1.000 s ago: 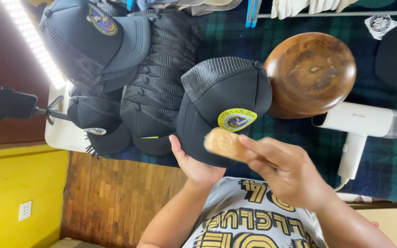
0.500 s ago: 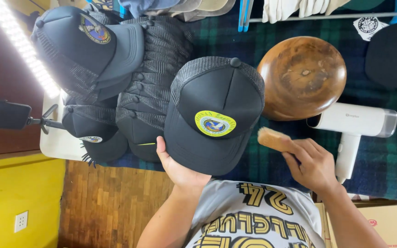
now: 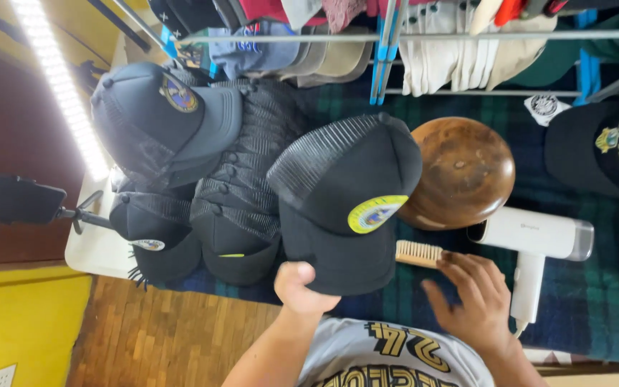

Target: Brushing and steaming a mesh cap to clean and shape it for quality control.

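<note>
Our left hand (image 3: 301,287) pinches the brim of the black cap (image 3: 345,201), holding it above the plaid worktop (image 3: 589,301). Our right hand (image 3: 471,301), fingers spread and grasping nothing, rests at the brush (image 3: 418,254) lying just right of the brim. We judge a firmer brim grip would steady the cap. No containers seen; stacked caps (image 3: 234,215) sit left, wooden dome (image 3: 460,172) behind.

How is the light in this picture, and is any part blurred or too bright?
Head view: the long white light strip at upper left is overexposed; the round brown wooden hat block shows soft glare; the right hand on the small wooden brush is slightly motion-blurred; the black mesh-backed cap in the left hand looks sharp.
</note>
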